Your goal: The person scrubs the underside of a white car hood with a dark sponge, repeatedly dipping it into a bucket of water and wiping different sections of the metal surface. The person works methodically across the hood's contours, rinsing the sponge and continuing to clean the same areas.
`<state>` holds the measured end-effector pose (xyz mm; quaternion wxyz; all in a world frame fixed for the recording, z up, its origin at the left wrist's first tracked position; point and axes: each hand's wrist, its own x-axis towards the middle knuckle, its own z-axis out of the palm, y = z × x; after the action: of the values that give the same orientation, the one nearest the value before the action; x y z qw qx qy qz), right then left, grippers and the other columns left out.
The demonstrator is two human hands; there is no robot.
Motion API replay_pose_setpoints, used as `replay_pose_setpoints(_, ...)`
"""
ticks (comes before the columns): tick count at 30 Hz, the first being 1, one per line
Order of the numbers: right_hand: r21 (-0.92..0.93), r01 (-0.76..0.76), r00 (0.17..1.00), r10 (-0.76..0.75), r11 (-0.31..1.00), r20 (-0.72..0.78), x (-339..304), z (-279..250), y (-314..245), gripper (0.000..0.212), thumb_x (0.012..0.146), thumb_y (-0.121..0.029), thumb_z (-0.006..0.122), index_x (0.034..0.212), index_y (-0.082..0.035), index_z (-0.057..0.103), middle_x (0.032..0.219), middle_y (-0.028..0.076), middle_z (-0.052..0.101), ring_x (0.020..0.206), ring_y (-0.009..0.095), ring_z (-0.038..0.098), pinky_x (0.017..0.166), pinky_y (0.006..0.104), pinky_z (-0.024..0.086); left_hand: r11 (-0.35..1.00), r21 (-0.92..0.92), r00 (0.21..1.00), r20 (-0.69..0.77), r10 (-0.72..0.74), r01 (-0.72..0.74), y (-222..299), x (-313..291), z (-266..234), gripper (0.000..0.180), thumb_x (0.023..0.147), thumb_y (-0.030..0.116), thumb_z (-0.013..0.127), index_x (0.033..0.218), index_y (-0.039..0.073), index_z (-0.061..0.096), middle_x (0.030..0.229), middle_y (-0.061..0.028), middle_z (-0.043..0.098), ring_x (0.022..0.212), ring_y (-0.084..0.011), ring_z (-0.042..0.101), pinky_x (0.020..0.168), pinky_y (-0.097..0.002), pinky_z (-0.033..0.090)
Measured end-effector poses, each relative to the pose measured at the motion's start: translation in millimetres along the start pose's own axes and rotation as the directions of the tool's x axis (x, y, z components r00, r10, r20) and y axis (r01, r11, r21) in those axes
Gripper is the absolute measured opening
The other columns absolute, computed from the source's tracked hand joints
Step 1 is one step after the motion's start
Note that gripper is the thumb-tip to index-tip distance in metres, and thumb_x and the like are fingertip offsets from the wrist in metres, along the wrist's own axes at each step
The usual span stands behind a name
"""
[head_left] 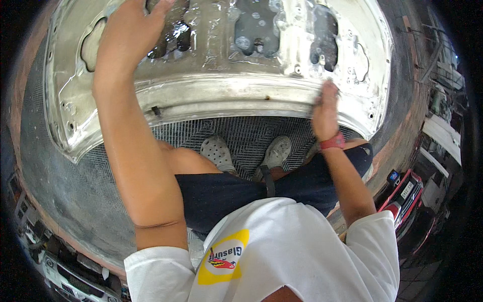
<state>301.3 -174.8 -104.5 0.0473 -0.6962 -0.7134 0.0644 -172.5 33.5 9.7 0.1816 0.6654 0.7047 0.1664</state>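
Observation:
A wet, whitish car hood lies in front of me with its ribbed inner side up and its cut-outs showing dark; soapy water and suds cover much of it. Over its left part, my left hand reaches to the top edge of the picture. Its thumb stands apart, while the other fingertips are mostly cut off. My right hand, with a red band at the wrist, is pressed along the hood's near right rim. Motion blurs its fingers, which are held together; a dark edge shows beside them, too smeared to name.
Beneath the hood and my light clogs is a ridged dark mat. A red-trimmed vehicle stands at the right, and a white vehicle at the lower left. Assorted pale parts are piled along the far right.

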Motion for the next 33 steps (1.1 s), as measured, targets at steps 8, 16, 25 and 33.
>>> replay_pose_setpoints(8,0.399,0.452,0.866,-0.500,0.798,0.018,69.6,48.3,-325.1,0.075,0.092,-0.003,0.054,0.165,-0.001,0.037,0.171,0.023,0.037,0.160,0.038,0.035,0.134,0.0508,0.024,0.998,-0.050,0.996,0.068,0.049,-0.045,12.6,-3.3,-2.9,0.080,0.097,0.063,0.067,0.153,0.007,0.060,0.144,-0.0308,0.065,0.138,-0.0421,0.062,0.116,-0.0453,0.046)
replay_pose_setpoints(16,-0.071,0.459,0.833,-0.401,0.886,0.382,15.1,-49.0,12.7,0.073,0.099,-0.007,0.059,0.167,0.000,0.033,0.172,0.026,0.034,0.162,0.040,0.029,0.135,0.0523,0.021,0.998,-0.025,0.997,-0.058,-0.056,0.054,49.0,-32.9,-27.7,0.064,0.102,0.043,0.065,0.152,0.003,0.058,0.150,-0.0250,0.062,0.141,-0.0387,0.059,0.119,-0.0450,0.044)
replay_pose_setpoints(25,0.448,0.645,0.679,-0.733,0.619,0.036,55.5,44.6,-270.7,0.081,0.091,-0.002,0.056,0.169,-0.006,0.033,0.176,0.016,0.030,0.165,0.031,0.024,0.136,0.0495,0.018,0.994,0.000,0.994,0.010,0.106,-0.106,8.4,2.4,18.7,0.073,0.101,0.058,0.065,0.154,0.009,0.059,0.142,-0.0288,0.067,0.135,-0.0417,0.064,0.114,-0.0446,0.047)
replay_pose_setpoints(33,0.065,0.711,0.494,-0.563,0.701,0.663,39.3,-58.9,44.9,0.078,0.093,0.003,0.050,0.168,-0.014,0.036,0.179,0.008,0.025,0.167,0.025,0.019,0.138,0.0497,0.013,0.995,0.048,0.994,0.057,-0.092,0.089,96.2,-34.6,-28.2,0.056,0.105,0.037,0.061,0.151,0.004,0.059,0.151,-0.0216,0.062,0.142,-0.0353,0.058,0.121,-0.0450,0.043)
